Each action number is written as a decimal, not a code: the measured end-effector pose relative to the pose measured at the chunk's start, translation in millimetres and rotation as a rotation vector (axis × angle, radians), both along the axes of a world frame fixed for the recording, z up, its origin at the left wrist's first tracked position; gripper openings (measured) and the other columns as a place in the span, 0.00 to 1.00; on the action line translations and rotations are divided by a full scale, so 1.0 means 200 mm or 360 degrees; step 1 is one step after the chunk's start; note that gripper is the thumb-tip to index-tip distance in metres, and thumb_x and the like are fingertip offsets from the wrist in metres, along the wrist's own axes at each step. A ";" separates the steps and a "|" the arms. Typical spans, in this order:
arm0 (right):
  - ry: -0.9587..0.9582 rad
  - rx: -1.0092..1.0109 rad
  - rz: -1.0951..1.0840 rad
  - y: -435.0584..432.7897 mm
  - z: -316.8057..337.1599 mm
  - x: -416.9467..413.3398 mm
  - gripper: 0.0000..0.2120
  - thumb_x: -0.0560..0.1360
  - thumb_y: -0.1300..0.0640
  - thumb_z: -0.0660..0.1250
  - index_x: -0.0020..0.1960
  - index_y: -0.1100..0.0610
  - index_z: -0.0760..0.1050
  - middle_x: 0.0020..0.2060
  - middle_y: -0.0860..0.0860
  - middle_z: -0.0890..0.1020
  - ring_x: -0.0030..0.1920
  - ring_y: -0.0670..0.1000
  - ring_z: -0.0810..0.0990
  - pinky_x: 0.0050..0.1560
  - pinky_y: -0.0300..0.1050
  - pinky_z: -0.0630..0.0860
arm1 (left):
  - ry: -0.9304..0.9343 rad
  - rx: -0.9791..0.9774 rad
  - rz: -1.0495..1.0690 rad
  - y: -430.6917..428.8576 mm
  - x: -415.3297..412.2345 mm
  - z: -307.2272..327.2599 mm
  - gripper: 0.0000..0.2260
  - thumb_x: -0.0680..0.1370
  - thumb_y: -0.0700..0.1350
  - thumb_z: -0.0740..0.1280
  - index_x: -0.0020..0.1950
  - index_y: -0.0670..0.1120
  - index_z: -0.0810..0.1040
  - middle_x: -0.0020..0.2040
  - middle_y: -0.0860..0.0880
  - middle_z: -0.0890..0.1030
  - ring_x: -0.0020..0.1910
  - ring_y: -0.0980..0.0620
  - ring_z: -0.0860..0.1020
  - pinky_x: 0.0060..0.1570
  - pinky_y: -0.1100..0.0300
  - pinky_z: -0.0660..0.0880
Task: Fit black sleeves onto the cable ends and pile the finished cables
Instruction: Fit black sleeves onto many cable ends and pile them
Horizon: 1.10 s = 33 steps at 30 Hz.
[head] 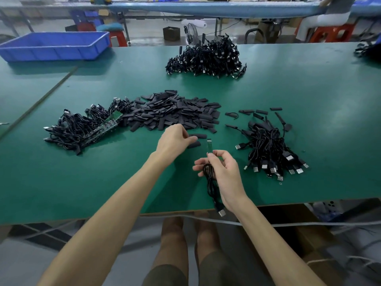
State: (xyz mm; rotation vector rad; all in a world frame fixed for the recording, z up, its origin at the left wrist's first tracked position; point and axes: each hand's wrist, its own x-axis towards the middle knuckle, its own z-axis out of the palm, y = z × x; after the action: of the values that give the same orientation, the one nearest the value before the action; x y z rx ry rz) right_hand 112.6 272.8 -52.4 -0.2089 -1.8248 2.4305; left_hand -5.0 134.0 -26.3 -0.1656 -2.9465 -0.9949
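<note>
Black glossy cable (212, 190), flat green board tip (209, 145), in right grip (226, 172)

A green tabletop (309, 96) fills the foreground of a factory workroom, with a blue bin (55, 46) at its far left. Beyond, grey floor (144, 36) runs under a long bench (206, 8) covered in blue, where a cardboard box (171, 33) and a white roll (195, 23) lie. Red stools (334, 34) stand left and right; a person (327, 16) sits on the right one. Soft, even light throughout
</note>
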 end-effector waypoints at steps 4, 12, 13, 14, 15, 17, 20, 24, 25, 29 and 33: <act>0.0011 0.0031 0.0036 0.00 0.00 0.00 0.07 0.86 0.62 0.60 0.60 0.65 0.70 0.42 0.59 0.87 0.39 0.56 0.87 0.39 0.44 0.82 | 0.0021 -0.0182 -0.0257 0.05 0.00 -0.02 0.15 0.74 0.51 0.77 0.53 0.45 0.78 0.54 0.46 0.74 0.52 0.47 0.75 0.54 0.50 0.75; 0.0027 0.0020 0.0049 0.00 0.00 0.00 0.08 0.85 0.63 0.60 0.61 0.67 0.69 0.41 0.61 0.86 0.37 0.57 0.86 0.37 0.45 0.81 | 0.0216 -0.0400 -0.0433 0.05 -0.02 -0.07 0.08 0.79 0.45 0.71 0.49 0.44 0.73 0.52 0.47 0.74 0.53 0.46 0.72 0.45 0.57 0.66; 0.0028 0.0017 0.0049 0.00 0.00 0.00 0.08 0.85 0.63 0.60 0.61 0.67 0.69 0.41 0.61 0.86 0.37 0.57 0.86 0.37 0.45 0.81 | 0.0211 -0.0338 -0.0454 0.04 -0.01 -0.07 0.08 0.79 0.44 0.71 0.48 0.45 0.71 0.49 0.49 0.75 0.51 0.46 0.73 0.41 0.57 0.65; 0.0029 0.0012 0.0044 0.00 0.00 0.00 0.08 0.85 0.63 0.60 0.61 0.67 0.69 0.41 0.61 0.86 0.38 0.57 0.86 0.37 0.45 0.81 | 0.0175 -0.0223 -0.0466 0.03 -0.01 -0.07 0.09 0.79 0.44 0.71 0.47 0.46 0.71 0.46 0.51 0.76 0.47 0.47 0.75 0.38 0.57 0.66; 0.0030 0.0007 0.0033 0.00 0.00 0.00 0.08 0.85 0.63 0.60 0.61 0.66 0.69 0.41 0.60 0.87 0.38 0.57 0.86 0.37 0.44 0.81 | 0.0123 -0.0062 -0.0472 0.01 0.00 -0.06 0.09 0.79 0.44 0.72 0.46 0.46 0.72 0.43 0.52 0.78 0.43 0.48 0.76 0.37 0.58 0.67; 0.0025 -0.0007 0.0001 0.00 0.00 0.00 0.07 0.85 0.63 0.59 0.62 0.64 0.68 0.41 0.59 0.87 0.38 0.57 0.86 0.37 0.43 0.81 | -0.0001 0.0334 -0.0503 -0.01 0.03 -0.04 0.08 0.78 0.42 0.73 0.46 0.46 0.75 0.40 0.52 0.81 0.35 0.50 0.79 0.35 0.60 0.72; 0.0035 -0.0014 -0.0043 0.01 -0.01 -0.01 0.06 0.86 0.62 0.60 0.61 0.62 0.68 0.40 0.57 0.87 0.37 0.55 0.86 0.36 0.42 0.80 | -0.0279 0.0778 -0.0720 -0.05 0.10 0.01 0.05 0.78 0.42 0.73 0.46 0.45 0.78 0.38 0.49 0.83 0.29 0.52 0.79 0.27 0.65 0.70; 0.0075 0.0036 -0.0038 0.00 -0.02 -0.01 0.08 0.84 0.59 0.65 0.58 0.64 0.73 0.39 0.57 0.87 0.37 0.54 0.85 0.36 0.43 0.80 | -0.0400 0.0971 -0.0795 -0.09 0.16 0.01 0.04 0.79 0.41 0.72 0.46 0.42 0.81 0.36 0.47 0.81 0.31 0.52 0.77 0.28 0.64 0.67; 0.0080 0.0040 -0.0033 0.00 -0.03 -0.01 0.09 0.83 0.59 0.67 0.58 0.65 0.74 0.40 0.57 0.87 0.37 0.54 0.85 0.36 0.43 0.80 | -0.0386 0.0980 -0.0774 -0.09 0.17 0.01 0.04 0.79 0.40 0.72 0.46 0.41 0.81 0.36 0.47 0.81 0.31 0.52 0.77 0.28 0.63 0.67; 0.0085 0.0022 -0.0031 0.01 -0.04 -0.01 0.07 0.81 0.64 0.70 0.56 0.65 0.75 0.39 0.57 0.87 0.36 0.53 0.85 0.36 0.42 0.80 | -0.0293 0.0837 -0.0748 -0.09 0.20 0.01 0.04 0.79 0.38 0.72 0.47 0.37 0.82 0.36 0.47 0.82 0.32 0.54 0.79 0.29 0.64 0.71; 0.0100 0.0042 -0.0023 0.01 -0.05 -0.01 0.06 0.80 0.65 0.70 0.54 0.64 0.75 0.38 0.56 0.86 0.34 0.54 0.85 0.34 0.42 0.79 | -0.0272 0.0528 -0.0823 -0.13 0.20 0.04 0.03 0.77 0.38 0.74 0.49 0.42 0.85 0.37 0.52 0.85 0.35 0.57 0.81 0.33 0.61 0.76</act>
State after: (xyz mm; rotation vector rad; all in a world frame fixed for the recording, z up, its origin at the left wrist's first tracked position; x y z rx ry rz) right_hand 110.7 274.3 -61.7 -0.1410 -1.8217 2.3737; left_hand 34.0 108.5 -18.0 -0.9040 -2.8806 -1.6079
